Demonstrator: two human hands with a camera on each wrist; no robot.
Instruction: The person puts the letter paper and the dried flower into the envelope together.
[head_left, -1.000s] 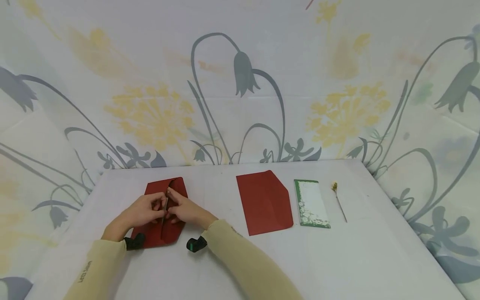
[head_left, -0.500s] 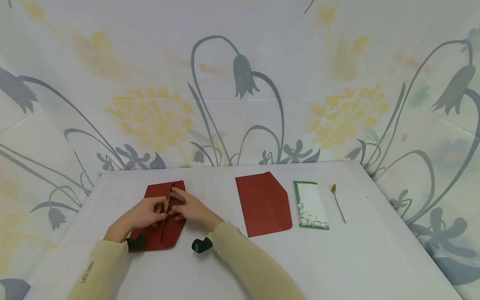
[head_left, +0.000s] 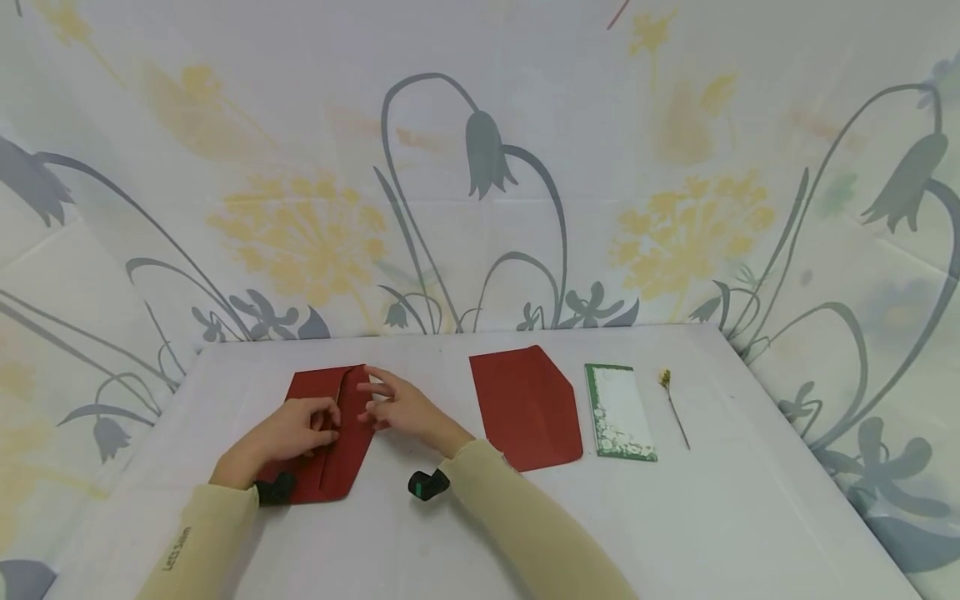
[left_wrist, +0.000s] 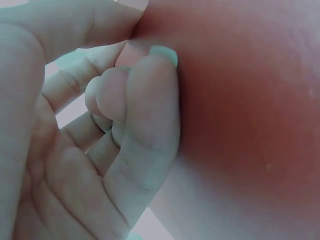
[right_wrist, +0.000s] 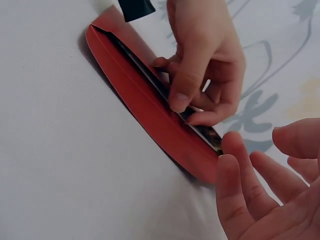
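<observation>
A red envelope (head_left: 349,450) lies at the table's left, its flap side toward the right hand. Along its opening a thin, dark-and-pale card edge (right_wrist: 206,134) shows; what lies deeper inside is hidden. My left hand (head_left: 302,427) is over the envelope with curled fingers, thumb and finger pinching the paper at the opening. Close up in the left wrist view, these fingers (left_wrist: 152,100) meet the blurred red paper. My right hand (head_left: 408,410) is at the far right corner of the flap, fingers spread and loosely bent, gripping nothing. Whether a fingertip touches the flap I cannot tell.
A second red envelope (head_left: 528,408) lies flat mid-table. To its right are a white card with a green floral border (head_left: 621,412) and a dried yellow flower on a thin stem (head_left: 676,408). A flower-printed cloth (head_left: 480,250) hangs behind the white table (head_left: 465,533).
My right hand has drawn away to the right from the envelope's opening, and its fingers have spread. The flap lies flatter than before. My left hand stays at the opening.
</observation>
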